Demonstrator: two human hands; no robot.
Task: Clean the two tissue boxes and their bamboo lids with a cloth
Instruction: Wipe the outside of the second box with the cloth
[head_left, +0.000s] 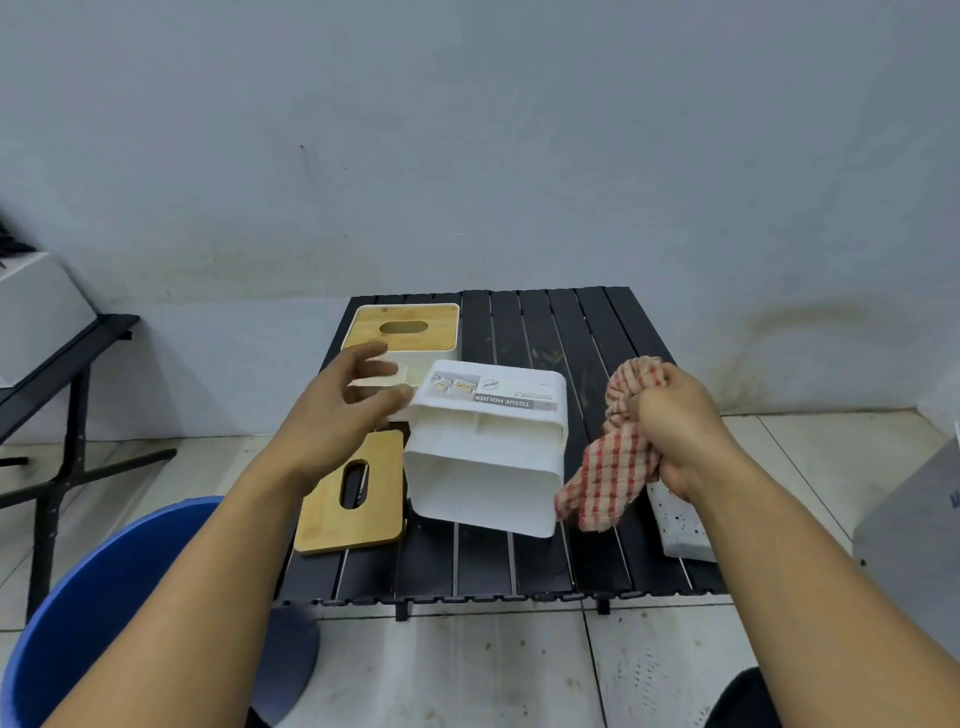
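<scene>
**Tissue box (485, 457) on worktop (519, 566), cloth (608, 478) in right hand (675, 421)**

It lies label-up, a bamboo lid (332, 525) just left, partly under the forearm. The left hand (343, 400) spreads open at its corner, contact unclear; the right clenches the cloth. Behind, the second box (431, 322) — half hidden.

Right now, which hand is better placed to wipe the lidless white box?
Right: the right hand grips the checked cloth beside the lidless white box; the left hand is open at its other side.
</scene>
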